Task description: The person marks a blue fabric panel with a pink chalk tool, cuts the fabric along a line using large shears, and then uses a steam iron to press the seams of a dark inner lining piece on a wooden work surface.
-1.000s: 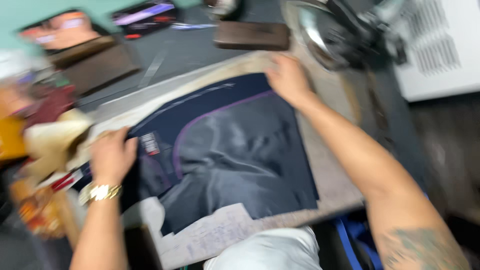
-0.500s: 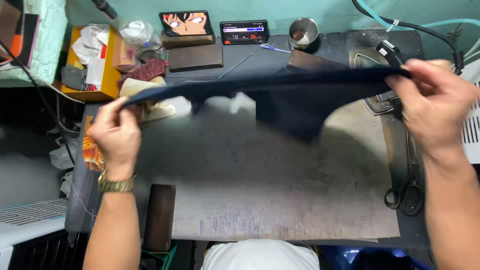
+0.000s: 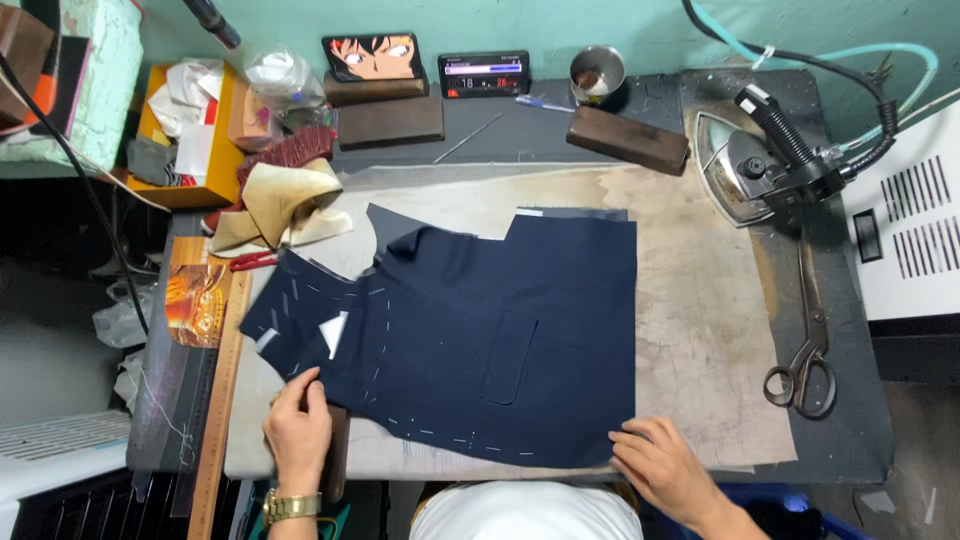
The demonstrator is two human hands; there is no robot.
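A worn, stained pressing pad covers most of a dark worktable set against a teal wall, and the person stands at the six o'clock edge of it. Spread flat across the middle of the pad lies a navy garment panel with a pocket flap near its centre and lines of white basting stitches running down its nine o'clock side and along its near hem. The left hand rests at about seven o'clock, fingers curled down onto the panel's lower corner and pressing the cloth to the pad; a gold watch sits on that wrist. The right hand lies at five o'clock, fingers spread loosely and flat on the opposite lower corner of the panel, holding nothing closed in its grip. At two o'clock a steam iron stands on a dark mat with its hose trailing toward the wall, and a pair of large shears lies at three o'clock, well apart from the panel. A long wooden ruler runs along the nine o'clock edge of the table, just beside the left hand. At eleven o'clock a folded piece of tan cloth sits near a yellow box stuffed with scraps, and at twelve o'clock a small metal cup stands by the wall beside a dark wooden block.
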